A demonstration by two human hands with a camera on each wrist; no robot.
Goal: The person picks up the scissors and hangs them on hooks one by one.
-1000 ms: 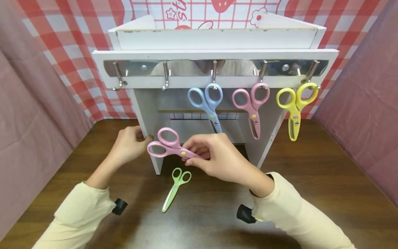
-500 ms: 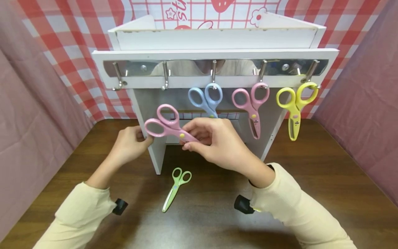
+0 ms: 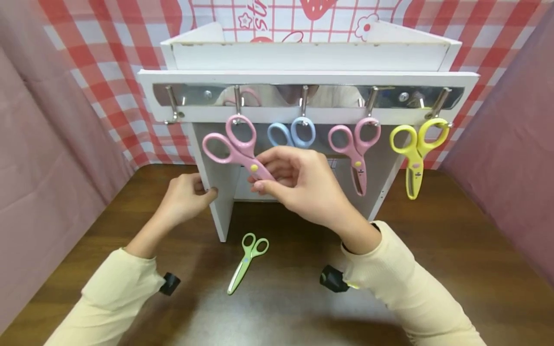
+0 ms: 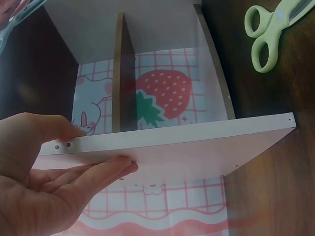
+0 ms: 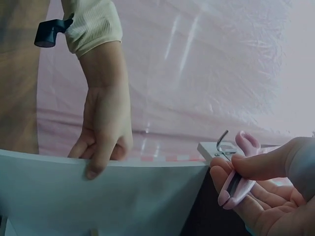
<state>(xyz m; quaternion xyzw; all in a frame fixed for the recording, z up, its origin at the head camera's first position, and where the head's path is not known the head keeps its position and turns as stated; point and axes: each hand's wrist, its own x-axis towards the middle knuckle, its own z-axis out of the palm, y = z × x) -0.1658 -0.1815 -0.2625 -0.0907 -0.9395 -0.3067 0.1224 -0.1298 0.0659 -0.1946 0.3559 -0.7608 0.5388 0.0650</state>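
My right hand (image 3: 305,185) pinches a pair of pink scissors (image 3: 242,153) by the blade end, handle loops up and to the left. The upper loop lines up with the tip of the second hook (image 3: 237,98) from the left; whether the hook passes through it I cannot tell. My left hand (image 3: 185,198) grips the front edge of the white stand's left side panel (image 3: 216,178). In the left wrist view the thumb and fingers lie on opposite faces of that panel (image 4: 172,140). Blue scissors (image 3: 303,132), partly behind my right hand, hang from the middle hook.
Another pink pair of scissors (image 3: 356,149) and a yellow pair (image 3: 416,149) hang on the hooks to the right. The leftmost hook (image 3: 172,105) carries nothing. Green scissors (image 3: 247,262) lie on the brown table (image 3: 285,298) before the stand. Checked cloth hangs behind.
My right hand has raised the pink scissors from below the hook rail up to the second hook. The left hand keeps its grip on the panel. The head view has shifted slightly.
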